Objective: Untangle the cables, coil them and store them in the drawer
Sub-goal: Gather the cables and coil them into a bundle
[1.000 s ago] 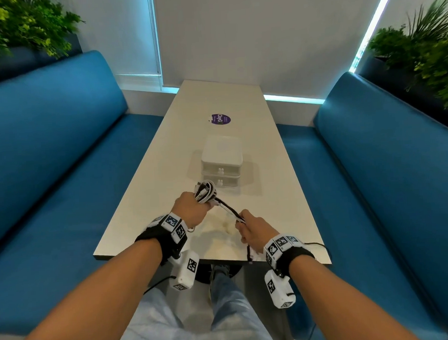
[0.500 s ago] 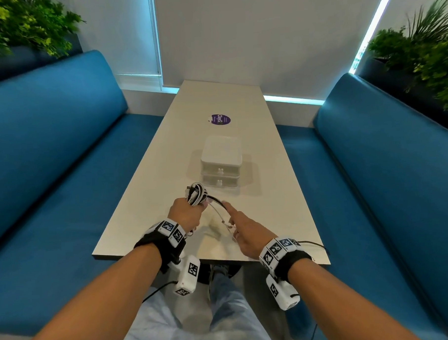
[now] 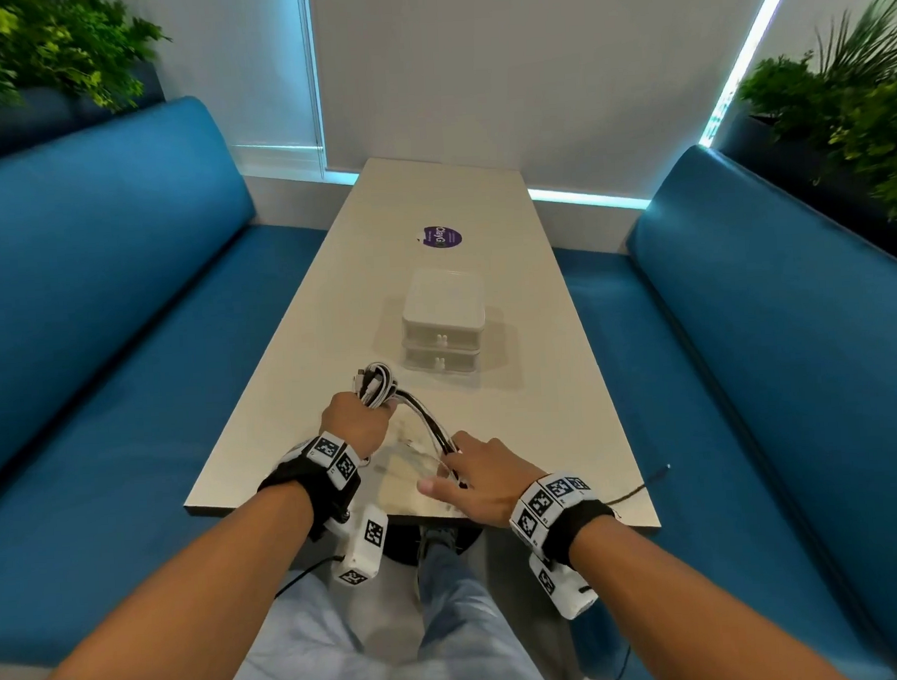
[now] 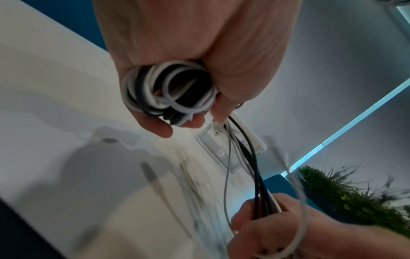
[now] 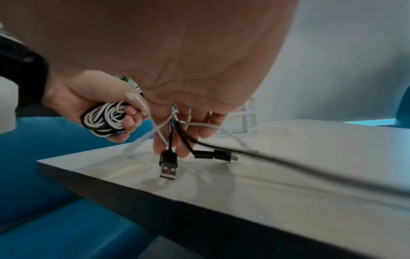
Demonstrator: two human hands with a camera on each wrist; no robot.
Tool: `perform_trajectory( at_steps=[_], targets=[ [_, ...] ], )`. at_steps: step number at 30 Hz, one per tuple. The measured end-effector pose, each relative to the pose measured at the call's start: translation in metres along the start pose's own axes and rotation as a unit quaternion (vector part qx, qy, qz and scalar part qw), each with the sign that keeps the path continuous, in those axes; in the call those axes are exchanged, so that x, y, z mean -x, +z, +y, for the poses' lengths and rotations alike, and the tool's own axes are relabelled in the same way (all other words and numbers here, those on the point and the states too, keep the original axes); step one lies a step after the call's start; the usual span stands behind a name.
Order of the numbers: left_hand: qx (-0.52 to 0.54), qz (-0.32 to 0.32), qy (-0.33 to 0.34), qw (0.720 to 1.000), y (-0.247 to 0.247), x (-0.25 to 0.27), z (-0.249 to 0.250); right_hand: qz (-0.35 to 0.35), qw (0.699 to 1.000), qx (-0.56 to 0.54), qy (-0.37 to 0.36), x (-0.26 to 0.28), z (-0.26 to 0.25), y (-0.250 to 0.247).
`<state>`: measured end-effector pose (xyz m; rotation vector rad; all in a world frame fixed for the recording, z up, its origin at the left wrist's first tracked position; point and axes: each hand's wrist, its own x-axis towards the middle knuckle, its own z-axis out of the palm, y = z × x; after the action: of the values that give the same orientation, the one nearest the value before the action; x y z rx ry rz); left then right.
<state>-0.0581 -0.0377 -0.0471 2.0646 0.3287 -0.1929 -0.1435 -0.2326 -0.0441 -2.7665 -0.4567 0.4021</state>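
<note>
- My left hand (image 3: 355,423) is wrapped tight around a coil of black and white cables (image 3: 377,385), lifted just above the table (image 3: 569,437).
- My right hand (image 3: 481,479) has its fingers curled round the loose strands (image 3: 432,425) running from that coil; their plugs (image 5: 169,162) hang down at the table's near edge.
- The small drawer box (image 3: 443,322) stands just beyond the coil, both drawers closed.
</note>
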Motion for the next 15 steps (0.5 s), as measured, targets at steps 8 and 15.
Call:
perform_trajectory(
  at_steps=[8, 15],
  targets=[
    [0.054, -0.018, 0.016, 0.998, 0.006, 0.000, -0.003, 0.139, 0.977, -0.139, 0.084, -0.019, 0.005, 0.006],
    [0.073, -0.022, 0.021, 0.997, 0.012, 0.003, -0.002, 0.108, 0.986, -0.107, 0.074, -0.010, -0.001, 0.015]
  ],
)
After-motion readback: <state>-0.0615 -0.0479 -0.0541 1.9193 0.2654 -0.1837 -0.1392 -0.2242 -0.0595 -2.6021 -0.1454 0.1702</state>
